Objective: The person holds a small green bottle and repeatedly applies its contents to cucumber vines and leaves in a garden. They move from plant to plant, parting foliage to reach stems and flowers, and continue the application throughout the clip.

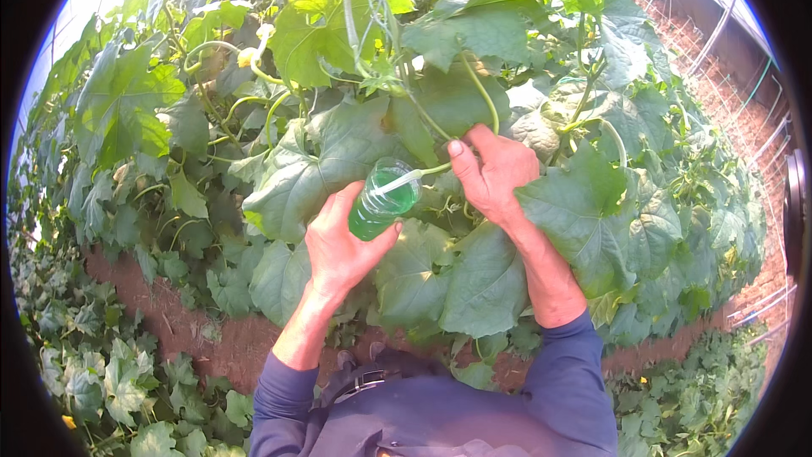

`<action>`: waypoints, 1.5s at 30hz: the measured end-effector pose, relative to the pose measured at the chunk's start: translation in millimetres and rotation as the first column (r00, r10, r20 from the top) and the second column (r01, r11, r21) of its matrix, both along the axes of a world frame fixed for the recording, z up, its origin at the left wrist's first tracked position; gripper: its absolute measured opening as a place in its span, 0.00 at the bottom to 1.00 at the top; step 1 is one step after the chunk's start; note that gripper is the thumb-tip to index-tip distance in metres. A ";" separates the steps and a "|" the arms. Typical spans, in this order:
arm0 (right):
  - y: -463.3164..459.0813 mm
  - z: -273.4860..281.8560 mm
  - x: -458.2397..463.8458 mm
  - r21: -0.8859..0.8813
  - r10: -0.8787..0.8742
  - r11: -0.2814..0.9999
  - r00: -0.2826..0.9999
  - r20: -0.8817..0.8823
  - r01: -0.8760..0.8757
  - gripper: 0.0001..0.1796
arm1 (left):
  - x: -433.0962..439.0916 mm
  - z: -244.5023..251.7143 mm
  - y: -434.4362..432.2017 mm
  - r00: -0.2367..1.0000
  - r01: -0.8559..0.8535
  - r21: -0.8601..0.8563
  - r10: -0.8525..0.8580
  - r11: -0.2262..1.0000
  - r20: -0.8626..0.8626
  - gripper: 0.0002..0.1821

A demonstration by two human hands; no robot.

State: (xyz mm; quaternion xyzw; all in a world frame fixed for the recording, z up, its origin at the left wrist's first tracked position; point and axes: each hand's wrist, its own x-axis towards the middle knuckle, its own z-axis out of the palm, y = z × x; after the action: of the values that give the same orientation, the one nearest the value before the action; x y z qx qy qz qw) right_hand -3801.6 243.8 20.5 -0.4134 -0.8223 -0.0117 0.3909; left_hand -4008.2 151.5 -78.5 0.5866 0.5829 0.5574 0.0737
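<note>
My left hand (339, 244) is wrapped around a clear plastic bottle (374, 209) with a cut-open, wide top, tilted away from me. Green liquid (394, 193) shows inside it. A slender pale young fruit or bud (399, 181) reaches over the rim into the mouth; its tip seems to meet the liquid. From it a green stalk (436, 169) runs right to my right hand (498, 168), whose thumb and forefinger pinch it among the stems. Part of the grip is hidden behind the fingers. A broad leaf (346, 146) hangs just behind the bottle.
Dense climbing vines with large lobed leaves (571, 222) surround both hands. A thin hanging fruit (350, 13) and a yellow flower (246, 57) are above. Bare soil (216, 349) forms a path by my feet. Strings and poles (717, 32) stand at the far right.
</note>
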 end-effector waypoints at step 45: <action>120.7 -42.8 -111.3 0.094 0.168 0.984 0.635 -0.754 -0.149 0.30 | -113.3 42.8 -46.6 0.870 0.455 0.069 -0.460 0.888 0.176 0.35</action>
State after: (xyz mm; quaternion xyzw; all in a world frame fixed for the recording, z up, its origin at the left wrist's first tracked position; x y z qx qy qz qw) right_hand -3913.0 364.4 -22.3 -0.3022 -0.6160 0.1874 0.7029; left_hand -4121.5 104.9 -35.7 0.6538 0.4109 0.5839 0.2505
